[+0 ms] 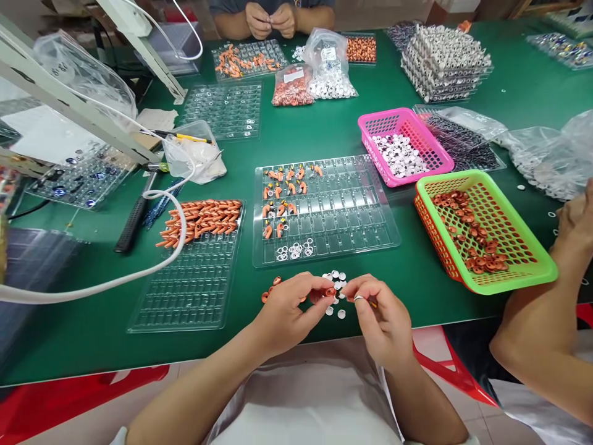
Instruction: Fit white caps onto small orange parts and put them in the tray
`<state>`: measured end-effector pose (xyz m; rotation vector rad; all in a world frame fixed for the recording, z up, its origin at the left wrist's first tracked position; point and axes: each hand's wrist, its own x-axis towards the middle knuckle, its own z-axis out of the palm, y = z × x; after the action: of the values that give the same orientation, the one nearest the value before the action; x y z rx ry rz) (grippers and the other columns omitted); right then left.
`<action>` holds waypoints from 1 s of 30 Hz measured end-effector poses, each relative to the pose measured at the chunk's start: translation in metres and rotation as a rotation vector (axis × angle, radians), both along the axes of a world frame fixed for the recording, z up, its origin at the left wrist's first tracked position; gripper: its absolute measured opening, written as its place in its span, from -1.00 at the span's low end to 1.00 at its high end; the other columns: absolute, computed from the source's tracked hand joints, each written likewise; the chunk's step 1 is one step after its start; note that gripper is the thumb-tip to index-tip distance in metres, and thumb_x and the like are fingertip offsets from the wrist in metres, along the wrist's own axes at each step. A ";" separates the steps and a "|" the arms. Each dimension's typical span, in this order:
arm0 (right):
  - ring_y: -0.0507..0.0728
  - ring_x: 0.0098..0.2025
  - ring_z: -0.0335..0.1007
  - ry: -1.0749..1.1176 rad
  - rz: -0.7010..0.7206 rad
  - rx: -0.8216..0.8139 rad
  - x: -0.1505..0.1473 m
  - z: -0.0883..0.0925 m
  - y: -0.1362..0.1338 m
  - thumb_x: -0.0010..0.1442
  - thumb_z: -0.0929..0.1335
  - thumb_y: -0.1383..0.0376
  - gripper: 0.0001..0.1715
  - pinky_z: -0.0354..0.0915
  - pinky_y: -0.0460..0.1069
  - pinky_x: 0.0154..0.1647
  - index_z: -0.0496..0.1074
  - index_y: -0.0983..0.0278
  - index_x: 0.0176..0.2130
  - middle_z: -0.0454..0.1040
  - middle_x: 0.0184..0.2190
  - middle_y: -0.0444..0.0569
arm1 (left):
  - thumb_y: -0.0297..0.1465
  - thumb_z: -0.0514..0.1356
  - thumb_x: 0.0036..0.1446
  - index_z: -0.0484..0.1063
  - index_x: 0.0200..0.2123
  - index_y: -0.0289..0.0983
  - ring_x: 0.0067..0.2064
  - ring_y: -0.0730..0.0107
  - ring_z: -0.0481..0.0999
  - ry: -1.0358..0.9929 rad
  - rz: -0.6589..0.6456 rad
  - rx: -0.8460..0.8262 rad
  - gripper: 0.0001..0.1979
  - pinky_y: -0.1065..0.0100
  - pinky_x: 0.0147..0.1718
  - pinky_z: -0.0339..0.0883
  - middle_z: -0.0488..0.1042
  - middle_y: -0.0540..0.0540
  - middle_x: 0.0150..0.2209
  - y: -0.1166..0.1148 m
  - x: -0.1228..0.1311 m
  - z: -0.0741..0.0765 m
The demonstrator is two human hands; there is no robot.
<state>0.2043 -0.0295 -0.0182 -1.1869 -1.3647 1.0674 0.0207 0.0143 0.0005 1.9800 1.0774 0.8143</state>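
Observation:
My left hand [290, 312] pinches a small orange-brown round part [330, 292] between thumb and fingertips, just above the table's near edge. Facing it, my right hand [382, 315] is closed on a small white piece [358, 298]; a bit of something yellowish shows behind its fingers. The two hands are close together but apart. Under and between them lie several loose white discs [341, 314]. More orange-brown parts [265, 296] lie left of my left hand. Beyond the hands, a clear compartment tray [343, 216] holds rows of orange pieces and some white rings.
A green basket [540, 266] with orange-brown parts and a pink basket [393, 181] with white parts stand right. Left are a tray [185, 296] of orange pieces, a hammer [134, 219] and a white cable [120, 278]. A co-worker's arm [546, 309] rests right; another person's hands [271, 20] work opposite.

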 end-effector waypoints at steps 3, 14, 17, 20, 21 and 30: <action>0.11 -0.13 0.39 -0.013 0.035 -0.066 0.003 0.004 0.004 0.37 0.24 0.36 -0.87 0.31 0.02 -0.12 0.33 0.17 -0.25 0.44 -0.20 -0.05 | -0.50 0.24 0.22 0.50 -0.13 -0.26 -0.38 0.50 0.49 -0.057 -0.044 -0.012 -0.84 0.49 -0.38 0.34 0.58 0.00 -0.35 0.000 0.000 -0.002; 0.05 -0.29 0.31 0.070 0.119 -0.245 0.007 0.005 0.012 0.28 0.38 0.30 -0.91 0.25 -0.04 -0.25 0.42 0.18 -0.32 0.37 -0.33 -0.13 | -0.55 0.21 0.22 0.45 -0.04 -0.26 -0.31 0.42 0.51 -0.088 -0.092 0.107 -0.76 0.42 -0.32 0.40 0.61 -0.07 -0.30 0.000 0.002 -0.007; 0.05 -0.30 0.30 0.062 0.109 -0.268 0.008 0.006 0.014 0.25 0.39 0.31 -0.89 0.24 -0.05 -0.27 0.41 0.19 -0.35 0.37 -0.34 -0.14 | -0.57 0.21 0.22 0.45 -0.04 -0.26 -0.31 0.43 0.50 -0.097 -0.109 0.105 -0.75 0.42 -0.32 0.40 0.61 -0.06 -0.30 -0.001 0.003 -0.006; 0.05 -0.30 0.31 0.030 0.096 -0.269 0.009 0.008 0.015 0.25 0.39 0.32 -0.89 0.24 -0.04 -0.26 0.41 0.20 -0.35 0.37 -0.34 -0.14 | -0.57 0.22 0.22 0.46 -0.05 -0.25 -0.32 0.45 0.50 -0.085 -0.101 0.074 -0.76 0.44 -0.32 0.39 0.60 -0.04 -0.31 -0.001 0.003 -0.006; 0.05 -0.30 0.32 0.017 0.095 -0.266 0.008 0.009 0.015 0.26 0.38 0.33 -0.90 0.24 -0.04 -0.26 0.41 0.20 -0.35 0.37 -0.34 -0.14 | -0.56 0.23 0.21 0.47 -0.06 -0.25 -0.32 0.46 0.50 -0.081 -0.092 0.064 -0.76 0.45 -0.32 0.39 0.59 -0.04 -0.32 -0.001 0.003 -0.006; 0.04 -0.30 0.35 -0.068 0.088 -0.268 0.007 0.016 0.017 0.24 0.34 0.39 -0.85 0.23 -0.05 -0.27 0.42 0.21 -0.38 0.40 -0.37 -0.15 | -0.54 0.27 0.18 0.50 -0.08 -0.26 -0.36 0.51 0.51 -0.045 -0.057 0.027 -0.78 0.49 -0.35 0.37 0.56 -0.02 -0.35 0.000 0.002 -0.009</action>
<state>0.2112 -0.0130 -0.0027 -1.3787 -1.3664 1.3141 0.0226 0.0142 -0.0085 1.9962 0.9846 0.8429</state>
